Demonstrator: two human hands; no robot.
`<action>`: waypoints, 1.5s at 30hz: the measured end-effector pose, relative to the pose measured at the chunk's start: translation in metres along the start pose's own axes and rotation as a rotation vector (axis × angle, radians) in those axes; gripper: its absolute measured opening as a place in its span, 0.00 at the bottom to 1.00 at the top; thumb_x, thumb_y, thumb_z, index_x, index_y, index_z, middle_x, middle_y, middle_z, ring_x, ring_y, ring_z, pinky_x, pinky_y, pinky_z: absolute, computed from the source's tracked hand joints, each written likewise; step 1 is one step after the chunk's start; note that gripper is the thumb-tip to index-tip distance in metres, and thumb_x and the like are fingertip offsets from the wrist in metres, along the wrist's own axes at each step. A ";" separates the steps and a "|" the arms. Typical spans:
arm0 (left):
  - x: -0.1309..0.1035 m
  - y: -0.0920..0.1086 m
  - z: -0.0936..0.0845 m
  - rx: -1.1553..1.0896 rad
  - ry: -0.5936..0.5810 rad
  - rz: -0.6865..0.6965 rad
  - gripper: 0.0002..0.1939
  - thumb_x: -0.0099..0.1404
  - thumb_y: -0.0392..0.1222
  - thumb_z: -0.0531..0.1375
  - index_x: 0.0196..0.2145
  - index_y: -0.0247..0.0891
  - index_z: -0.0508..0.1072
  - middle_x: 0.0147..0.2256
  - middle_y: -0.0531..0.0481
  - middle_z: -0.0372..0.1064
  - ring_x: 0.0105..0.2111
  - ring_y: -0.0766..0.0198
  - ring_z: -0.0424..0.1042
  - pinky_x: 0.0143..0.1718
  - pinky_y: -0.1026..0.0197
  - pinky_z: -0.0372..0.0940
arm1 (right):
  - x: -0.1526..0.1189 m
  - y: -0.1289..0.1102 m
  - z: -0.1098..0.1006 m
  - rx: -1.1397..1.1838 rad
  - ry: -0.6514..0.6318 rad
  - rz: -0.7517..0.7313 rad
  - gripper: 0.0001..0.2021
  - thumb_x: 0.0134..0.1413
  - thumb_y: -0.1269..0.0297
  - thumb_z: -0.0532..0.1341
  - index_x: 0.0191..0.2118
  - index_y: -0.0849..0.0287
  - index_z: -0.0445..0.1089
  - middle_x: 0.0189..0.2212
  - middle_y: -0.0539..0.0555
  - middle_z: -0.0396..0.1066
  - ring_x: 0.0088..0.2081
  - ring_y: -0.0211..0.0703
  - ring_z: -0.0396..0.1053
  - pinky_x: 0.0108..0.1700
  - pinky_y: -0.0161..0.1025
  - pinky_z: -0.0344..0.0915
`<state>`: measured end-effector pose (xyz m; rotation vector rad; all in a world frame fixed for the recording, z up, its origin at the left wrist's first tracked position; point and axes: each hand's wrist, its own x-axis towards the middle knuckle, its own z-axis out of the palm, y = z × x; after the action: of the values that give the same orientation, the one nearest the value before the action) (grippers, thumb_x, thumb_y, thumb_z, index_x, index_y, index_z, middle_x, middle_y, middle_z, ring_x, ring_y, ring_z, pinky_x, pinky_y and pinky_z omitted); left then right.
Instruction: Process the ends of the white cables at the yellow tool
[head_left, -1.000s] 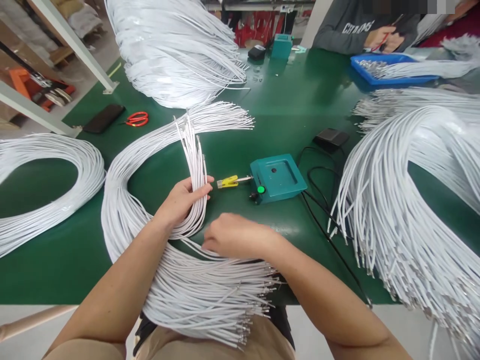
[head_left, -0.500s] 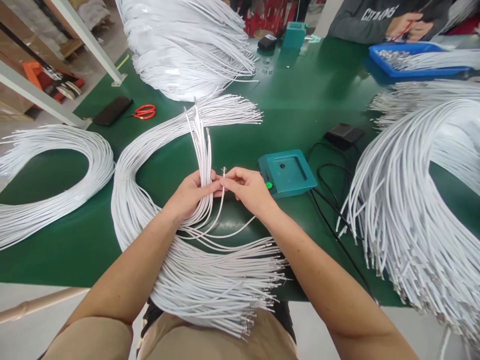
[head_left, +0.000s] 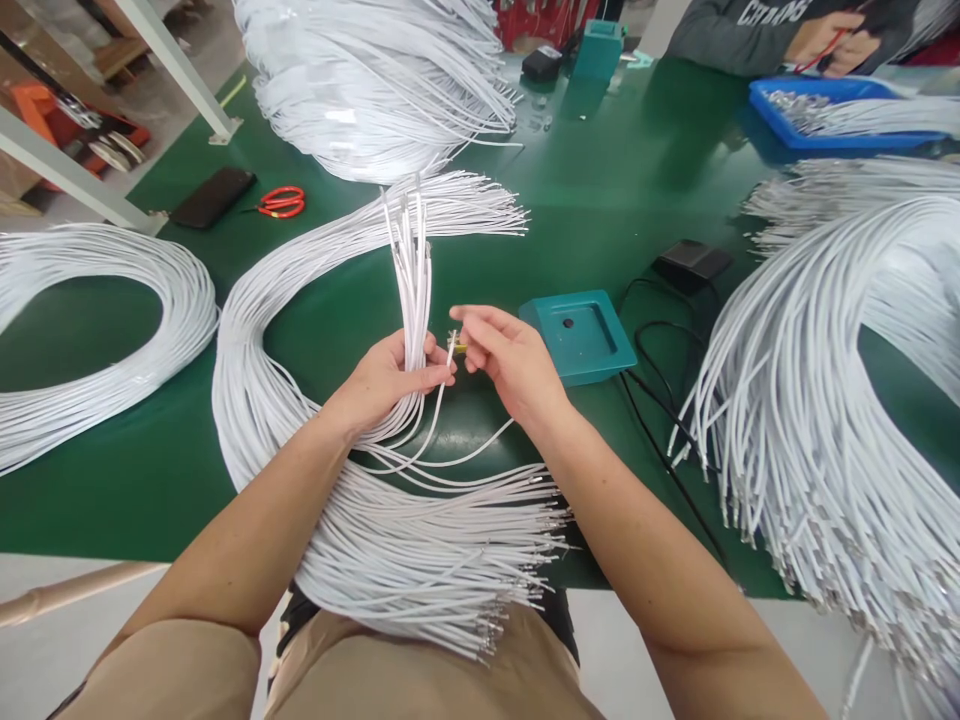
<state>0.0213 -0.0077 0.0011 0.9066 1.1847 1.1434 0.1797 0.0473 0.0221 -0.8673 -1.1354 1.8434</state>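
My L hand point(head_left: 409, 375) is clamped round a wire bundle point(head_left: 417, 290), white, ends up, over the middle of the worktop point(head_left: 645, 200); a single wire point(head_left: 444, 385) stands at its fingertips, tip by a yellow piece point(head_left: 461, 348). My R hand point(head_left: 510, 360) is just to the R of it, fingers part curled, index stretched out; can't tell if it grips anything.

Worktop's green, w/ a dull shine. Teal device point(head_left: 581, 332) sits just beyond my R hand, black cords point(head_left: 679, 485) trailing off, black box point(head_left: 691, 265) nr them. Big wire loop point(head_left: 247, 370) curves round my L side, lower ends hanging over the near edge. Wire coil point(head_left: 180, 330) far L, wire pile point(head_left: 810, 350) far R, tall wire stack point(head_left: 367, 90) at back.

Red scissors point(head_left: 282, 203) + flat dark item point(head_left: 214, 197) back L, nr a white post point(head_left: 176, 70). Back R: blue tray point(head_left: 847, 142) w/ wires + small metal bits, co-worker's hands point(head_left: 832, 42) behind. Orange-and-black truck point(head_left: 41, 110) on floor, upper L, past the worktop.
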 end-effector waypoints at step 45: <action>-0.002 -0.001 0.003 0.085 0.053 0.163 0.17 0.54 0.43 0.69 0.35 0.37 0.66 0.32 0.51 0.73 0.30 0.63 0.75 0.30 0.62 0.67 | -0.005 0.000 0.000 -0.034 -0.006 0.109 0.12 0.43 0.58 0.69 0.32 0.61 0.77 0.26 0.50 0.72 0.26 0.31 0.62 0.34 0.33 0.63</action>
<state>0.0246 -0.0101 0.0017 1.0592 1.2271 1.2616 0.1822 0.0428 0.0230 -0.9603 -1.1457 1.9208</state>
